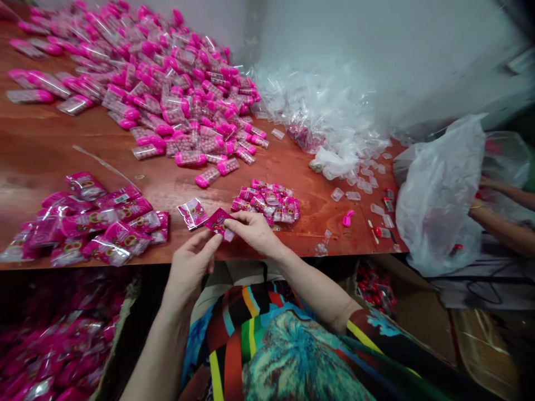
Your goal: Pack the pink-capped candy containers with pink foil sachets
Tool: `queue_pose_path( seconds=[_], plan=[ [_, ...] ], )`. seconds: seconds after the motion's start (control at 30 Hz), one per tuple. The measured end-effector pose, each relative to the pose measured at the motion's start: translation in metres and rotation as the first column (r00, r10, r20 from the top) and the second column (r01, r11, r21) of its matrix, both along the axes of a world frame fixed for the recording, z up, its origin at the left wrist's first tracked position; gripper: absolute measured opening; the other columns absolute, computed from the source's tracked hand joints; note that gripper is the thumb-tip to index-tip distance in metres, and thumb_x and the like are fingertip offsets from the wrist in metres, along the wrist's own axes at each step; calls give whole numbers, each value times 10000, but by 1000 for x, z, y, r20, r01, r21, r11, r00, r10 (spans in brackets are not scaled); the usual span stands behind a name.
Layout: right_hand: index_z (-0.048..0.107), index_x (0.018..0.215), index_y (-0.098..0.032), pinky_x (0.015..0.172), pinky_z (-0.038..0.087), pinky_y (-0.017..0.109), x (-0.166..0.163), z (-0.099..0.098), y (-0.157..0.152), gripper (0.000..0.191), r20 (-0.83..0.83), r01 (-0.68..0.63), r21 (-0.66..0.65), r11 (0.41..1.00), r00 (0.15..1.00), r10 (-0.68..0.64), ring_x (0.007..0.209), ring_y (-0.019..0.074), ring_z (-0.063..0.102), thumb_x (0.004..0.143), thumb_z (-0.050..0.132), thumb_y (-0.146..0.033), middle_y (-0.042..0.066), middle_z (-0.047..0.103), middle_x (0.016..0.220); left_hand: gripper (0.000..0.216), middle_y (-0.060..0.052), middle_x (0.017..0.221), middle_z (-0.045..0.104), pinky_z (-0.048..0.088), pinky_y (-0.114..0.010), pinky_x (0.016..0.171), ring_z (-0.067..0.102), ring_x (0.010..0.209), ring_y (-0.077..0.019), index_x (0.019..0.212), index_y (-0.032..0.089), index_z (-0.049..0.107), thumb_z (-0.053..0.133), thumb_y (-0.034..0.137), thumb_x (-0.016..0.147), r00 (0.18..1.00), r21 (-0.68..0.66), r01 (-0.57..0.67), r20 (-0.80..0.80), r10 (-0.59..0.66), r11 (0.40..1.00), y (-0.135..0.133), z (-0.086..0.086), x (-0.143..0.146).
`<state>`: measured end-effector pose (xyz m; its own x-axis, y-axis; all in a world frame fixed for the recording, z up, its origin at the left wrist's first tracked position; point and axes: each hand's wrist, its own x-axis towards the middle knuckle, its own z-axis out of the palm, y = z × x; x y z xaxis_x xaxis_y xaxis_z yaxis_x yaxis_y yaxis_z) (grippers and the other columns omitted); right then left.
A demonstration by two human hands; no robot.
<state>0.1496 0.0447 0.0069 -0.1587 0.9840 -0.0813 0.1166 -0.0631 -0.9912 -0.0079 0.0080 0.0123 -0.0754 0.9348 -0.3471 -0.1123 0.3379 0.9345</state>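
My left hand (193, 263) and my right hand (251, 229) both pinch one small pink printed packet (217, 221) just above the near edge of the red-brown table (50, 147). A second flat pink packet (192, 213) lies on the table just left of them. A small stack of folded pink packets (267, 201) sits right behind my right hand. A heap of filled pink packets (92, 223) lies at the left near edge.
A big pile of pink-capped clear candy tubes (167, 83) covers the far left. Clear empty sleeves (326, 106) are heaped at the back right. Another person's arms (505, 217) reach behind a white plastic bag (438, 195) at right. More pink packets (50, 356) fill a box below.
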Motion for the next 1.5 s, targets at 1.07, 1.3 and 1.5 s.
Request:
queue_pose_path(
  seconds=[1.07,1.3,1.5],
  plan=[
    [540,1392,-85,1034,381,498,-29,6,151,406,939,-587,266,765,337,-68,1287,335,451,1018,383,-101,184,582,1386,352,38,458,487,256,-248,427,375,428,-82,625,174,619,880,409,597,951,-247,-131,243,193,960,9,0,-18],
    [613,1252,-104,975,388,479,-32,-4,125,318,947,-569,216,794,320,-28,1147,329,503,1022,416,-204,170,610,1226,327,69,517,454,277,-210,427,338,433,-36,643,164,538,853,248,662,873,-304,-155,402,275,940,13,4,-22],
    [561,1331,-118,974,418,485,-27,-7,98,390,894,-477,240,845,447,-2,1141,323,511,972,507,-260,171,566,1225,248,91,549,457,308,-170,411,351,413,-16,705,166,502,716,135,826,803,-380,-209,460,380,901,10,7,-8]
  ],
)
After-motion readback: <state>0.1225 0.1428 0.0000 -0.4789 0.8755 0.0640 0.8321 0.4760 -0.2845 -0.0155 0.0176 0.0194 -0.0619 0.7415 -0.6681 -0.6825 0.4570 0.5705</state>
